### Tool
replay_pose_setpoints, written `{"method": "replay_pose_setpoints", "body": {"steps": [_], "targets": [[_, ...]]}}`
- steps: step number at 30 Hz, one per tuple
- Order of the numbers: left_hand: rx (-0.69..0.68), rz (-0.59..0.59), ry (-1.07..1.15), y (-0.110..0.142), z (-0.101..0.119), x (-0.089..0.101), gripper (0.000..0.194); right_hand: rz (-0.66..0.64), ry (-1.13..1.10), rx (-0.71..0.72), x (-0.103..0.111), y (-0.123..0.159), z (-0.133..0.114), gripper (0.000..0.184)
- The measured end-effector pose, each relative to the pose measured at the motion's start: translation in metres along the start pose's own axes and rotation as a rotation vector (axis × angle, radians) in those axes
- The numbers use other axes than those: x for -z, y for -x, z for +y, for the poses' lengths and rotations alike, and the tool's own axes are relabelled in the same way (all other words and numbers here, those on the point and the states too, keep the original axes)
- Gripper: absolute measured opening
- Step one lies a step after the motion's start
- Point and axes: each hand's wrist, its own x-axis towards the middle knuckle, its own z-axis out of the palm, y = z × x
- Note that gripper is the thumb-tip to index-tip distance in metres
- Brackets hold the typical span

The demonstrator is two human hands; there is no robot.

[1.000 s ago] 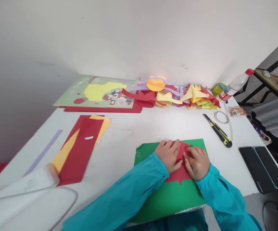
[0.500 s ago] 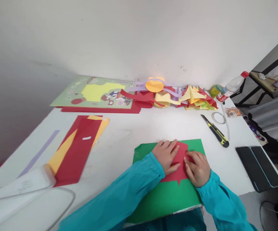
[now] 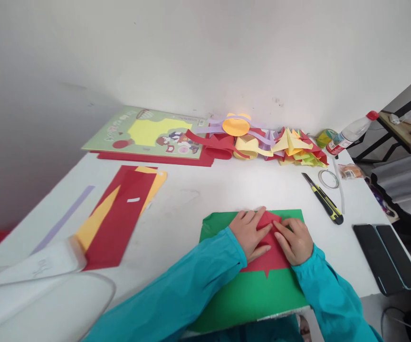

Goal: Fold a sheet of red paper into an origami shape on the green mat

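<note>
A folded red paper (image 3: 267, 259) with a small pointed tab at its lower edge lies on a green board (image 3: 255, 297) at the table's front. My left hand (image 3: 250, 233) rests flat on the paper's upper left, fingers spread. At the upper right of the paper is my right hand (image 3: 295, 241), its thumb and forefinger close together on a folded edge and the other fingers curled. The hands partly cover the paper, and their fingertips nearly meet.
A utility knife (image 3: 322, 198), a tape ring (image 3: 328, 179) and a dark folding phone (image 3: 388, 259) lie to the right. Behind are folded paper pieces (image 3: 291, 145) and a bottle (image 3: 349, 133). Red sheets (image 3: 127, 223) and a white device (image 3: 34, 266) with a cable are at left.
My right hand has slid up and left along the red paper, and its fingertips are closer to my left hand. The paper's right side now looks folded inward. The view has shifted slightly.
</note>
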Motion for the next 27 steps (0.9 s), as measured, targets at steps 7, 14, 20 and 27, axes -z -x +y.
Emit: {"method": "replay_pose_setpoints", "body": {"steps": [7,14,20,27], "targets": [[-0.008,-0.015,0.023,0.001,0.001,-0.002,0.050,-0.145,0.263,0.040,-0.010,-0.024,0.006,0.039],[-0.014,0.006,0.012,0.002,0.001,-0.005,0.051,-0.112,0.306,0.018,-0.010,-0.028,-0.001,0.039],[-0.023,0.023,-0.007,0.002,0.000,-0.008,0.054,-0.026,0.279,-0.053,-0.001,-0.010,0.007,0.030],[-0.049,0.028,-0.029,0.002,-0.001,-0.008,0.056,0.007,0.185,-0.103,0.001,0.006,0.018,0.028]]}}
